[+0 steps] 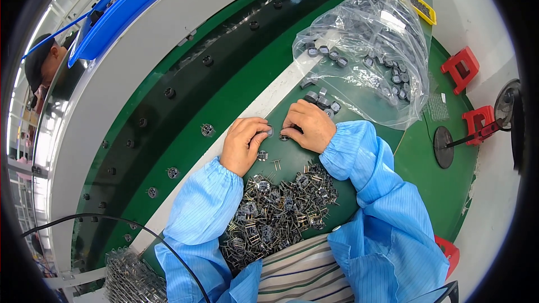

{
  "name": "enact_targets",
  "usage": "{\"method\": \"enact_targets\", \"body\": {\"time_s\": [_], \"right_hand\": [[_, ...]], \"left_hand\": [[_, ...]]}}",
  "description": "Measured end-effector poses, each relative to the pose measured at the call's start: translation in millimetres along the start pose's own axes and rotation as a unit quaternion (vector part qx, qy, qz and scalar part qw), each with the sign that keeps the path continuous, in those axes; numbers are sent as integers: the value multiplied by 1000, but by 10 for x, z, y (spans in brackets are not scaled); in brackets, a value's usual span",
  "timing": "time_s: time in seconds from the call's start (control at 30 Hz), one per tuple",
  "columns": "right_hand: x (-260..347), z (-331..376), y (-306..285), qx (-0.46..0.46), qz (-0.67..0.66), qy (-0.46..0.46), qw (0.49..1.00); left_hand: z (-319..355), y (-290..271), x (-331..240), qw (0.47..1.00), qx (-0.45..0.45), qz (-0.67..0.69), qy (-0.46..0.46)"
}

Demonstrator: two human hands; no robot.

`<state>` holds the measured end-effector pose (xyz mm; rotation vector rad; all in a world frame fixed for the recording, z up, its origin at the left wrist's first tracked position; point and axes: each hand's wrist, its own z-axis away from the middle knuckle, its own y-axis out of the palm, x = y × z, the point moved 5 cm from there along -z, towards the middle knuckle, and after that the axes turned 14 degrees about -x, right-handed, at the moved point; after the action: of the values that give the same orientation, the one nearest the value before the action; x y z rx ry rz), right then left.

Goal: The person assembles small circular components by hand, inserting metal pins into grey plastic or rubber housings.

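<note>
My left hand (244, 141) is closed, thumb and fingers pinching a small grey round plug housing (269, 131). Just across from it, my right hand (310, 125) has its fingers curled round a small dark part with metal (284, 137), mostly hidden by the fingertips. Below the hands on the green table lie a loose pinned plug insert (262, 156) and a few bare metal pins (276, 164). A heap of plug inserts with metal prongs (281, 205) spreads between my forearms. Beyond my right hand sit several dark grey plug housings (322, 101).
A transparent plastic bag (365, 39) of grey housings lies at the far right. Left of the white rail (264, 104), a dark conveyor belt (185, 81) carries spaced-out plug parts. A black cable (140, 224) crosses the lower left. Red stools (461, 69) and a fan (443, 147) stand right.
</note>
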<state>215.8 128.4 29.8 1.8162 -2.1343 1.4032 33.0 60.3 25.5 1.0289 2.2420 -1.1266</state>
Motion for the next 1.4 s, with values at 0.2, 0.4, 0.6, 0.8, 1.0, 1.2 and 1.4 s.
{"method": "enact_targets", "body": {"time_s": [0.2, 0.4, 0.6, 0.8, 1.0, 1.2, 1.4], "right_hand": [[15, -19, -25, 11, 4, 19, 1000], [39, -46, 77, -22, -124, 100, 987], [72, -45, 117, -12, -64, 53, 996], [283, -59, 114, -56, 29, -33, 997], [199, -59, 94, -31, -6, 3, 999], [-168, -96, -156, -127, 230, 24, 965], [-221, -106, -162, -122, 188, 22, 974]], "left_hand": [[21, 21, 17, 995, 5, 12, -95], [83, 89, -35, 997, 22, 7, -75], [100, 105, -24, 995, 30, 11, -97], [117, 110, -5, 994, 27, 9, -102], [92, 71, 70, 993, -10, 35, -111], [-80, -380, 536, 974, -136, -80, -165], [-102, -390, 371, 958, -127, -242, -87]]}}
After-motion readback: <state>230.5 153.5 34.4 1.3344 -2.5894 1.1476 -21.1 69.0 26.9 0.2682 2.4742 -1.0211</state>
